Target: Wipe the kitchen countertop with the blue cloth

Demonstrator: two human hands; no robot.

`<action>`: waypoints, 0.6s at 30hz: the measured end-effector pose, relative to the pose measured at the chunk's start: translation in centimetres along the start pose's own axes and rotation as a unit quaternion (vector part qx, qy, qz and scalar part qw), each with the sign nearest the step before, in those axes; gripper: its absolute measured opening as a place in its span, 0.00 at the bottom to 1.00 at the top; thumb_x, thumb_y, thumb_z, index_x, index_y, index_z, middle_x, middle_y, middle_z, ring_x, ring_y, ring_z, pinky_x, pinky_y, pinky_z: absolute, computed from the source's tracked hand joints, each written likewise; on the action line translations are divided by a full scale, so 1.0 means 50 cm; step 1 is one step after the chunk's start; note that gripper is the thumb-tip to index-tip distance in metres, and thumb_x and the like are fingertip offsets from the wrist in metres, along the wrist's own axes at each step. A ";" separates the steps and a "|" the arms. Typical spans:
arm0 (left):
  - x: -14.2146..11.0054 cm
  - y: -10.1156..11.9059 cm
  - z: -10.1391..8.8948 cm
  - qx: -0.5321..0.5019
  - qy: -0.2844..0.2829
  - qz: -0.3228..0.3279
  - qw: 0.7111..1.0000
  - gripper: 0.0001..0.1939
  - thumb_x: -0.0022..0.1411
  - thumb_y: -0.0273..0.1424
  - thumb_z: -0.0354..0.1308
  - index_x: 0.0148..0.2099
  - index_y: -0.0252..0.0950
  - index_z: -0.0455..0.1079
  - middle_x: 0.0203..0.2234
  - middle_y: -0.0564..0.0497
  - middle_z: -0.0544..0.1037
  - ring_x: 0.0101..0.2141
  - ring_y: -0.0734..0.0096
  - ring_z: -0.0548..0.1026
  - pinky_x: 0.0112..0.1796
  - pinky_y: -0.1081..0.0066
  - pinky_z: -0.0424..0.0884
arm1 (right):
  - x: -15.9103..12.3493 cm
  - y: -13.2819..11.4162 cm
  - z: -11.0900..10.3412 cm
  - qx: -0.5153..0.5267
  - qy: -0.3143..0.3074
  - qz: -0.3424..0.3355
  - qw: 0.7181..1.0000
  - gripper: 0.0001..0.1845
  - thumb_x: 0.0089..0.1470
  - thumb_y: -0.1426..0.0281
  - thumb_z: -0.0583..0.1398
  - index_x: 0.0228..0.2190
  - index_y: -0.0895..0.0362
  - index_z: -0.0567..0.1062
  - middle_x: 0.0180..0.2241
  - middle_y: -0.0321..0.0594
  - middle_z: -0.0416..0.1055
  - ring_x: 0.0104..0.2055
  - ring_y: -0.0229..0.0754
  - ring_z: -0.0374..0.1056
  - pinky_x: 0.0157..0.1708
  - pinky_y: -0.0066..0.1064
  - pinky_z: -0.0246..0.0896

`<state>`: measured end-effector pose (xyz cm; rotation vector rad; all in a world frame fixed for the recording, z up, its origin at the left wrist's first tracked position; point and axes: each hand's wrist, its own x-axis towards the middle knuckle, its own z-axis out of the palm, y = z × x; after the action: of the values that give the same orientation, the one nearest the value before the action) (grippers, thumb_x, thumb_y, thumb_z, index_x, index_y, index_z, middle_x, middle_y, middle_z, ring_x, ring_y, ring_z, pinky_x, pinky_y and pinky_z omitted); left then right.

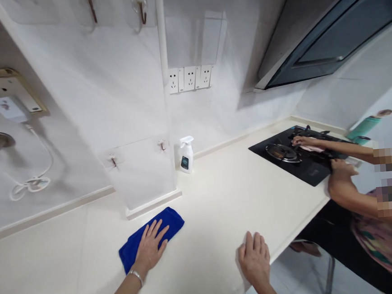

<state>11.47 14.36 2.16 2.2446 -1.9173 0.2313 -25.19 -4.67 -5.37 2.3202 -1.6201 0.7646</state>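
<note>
The left hand [151, 248] lies flat, palm down, with its fingers spread over a folded blue cloth [174, 220], pressing it to the pale counter [220, 199] just in front of the wall's projecting corner; a silvery bracelet [136, 277] circles that wrist. The right hand [255, 258] rests palm down near the counter's front edge, its fingers held side by side and slightly bent, well apart from the cloth. Beyond the cloth, against the wall, a white spray bottle [186, 154] stands upright; its dark label [184, 163] bears pale lettering too small to read. To the right, a black glass hob [306, 171] carries a faint mark near its front edge, also illegible. A co-worker's hand [302, 141] is over the hob at a pinkish cloth [313, 148], while their other hand [343, 167] is by the hob's near side. Three sockets [190, 78] line the wall above the bottle. Far left, a white plug-in adapter [7, 109] shows reddish marks, blurred beyond reading.
</note>
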 end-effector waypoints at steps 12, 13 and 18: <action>0.202 -0.012 0.056 -0.052 -0.008 0.084 0.995 0.27 0.71 0.43 0.44 0.69 0.56 0.50 0.68 0.51 0.57 0.68 0.58 0.54 0.64 0.50 0.55 | 0.007 0.010 -0.006 0.005 -0.021 -0.004 1.000 0.31 0.62 0.64 0.45 0.61 0.68 0.62 0.64 0.62 0.55 0.70 0.61 0.44 0.63 0.56 0.50; 0.206 -0.012 0.056 -0.055 -0.010 0.088 0.995 0.27 0.71 0.43 0.44 0.70 0.55 0.49 0.69 0.51 0.57 0.68 0.58 0.54 0.64 0.50 0.54 | 0.007 0.010 -0.007 0.003 -0.025 -0.002 1.000 0.31 0.62 0.64 0.45 0.61 0.68 0.62 0.64 0.62 0.55 0.70 0.61 0.44 0.64 0.56 0.50; 0.225 -0.010 0.056 -0.075 -0.027 0.105 0.991 0.27 0.71 0.42 0.43 0.70 0.56 0.50 0.69 0.50 0.56 0.68 0.58 0.54 0.64 0.49 0.54 | 0.009 0.006 -0.009 -0.005 -0.035 0.007 0.999 0.31 0.61 0.64 0.44 0.60 0.68 0.63 0.64 0.61 0.55 0.70 0.60 0.44 0.64 0.55 0.49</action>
<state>13.71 2.98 2.08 1.9757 -2.1231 0.0511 -25.46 -4.92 -4.79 2.3568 -1.6660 0.6832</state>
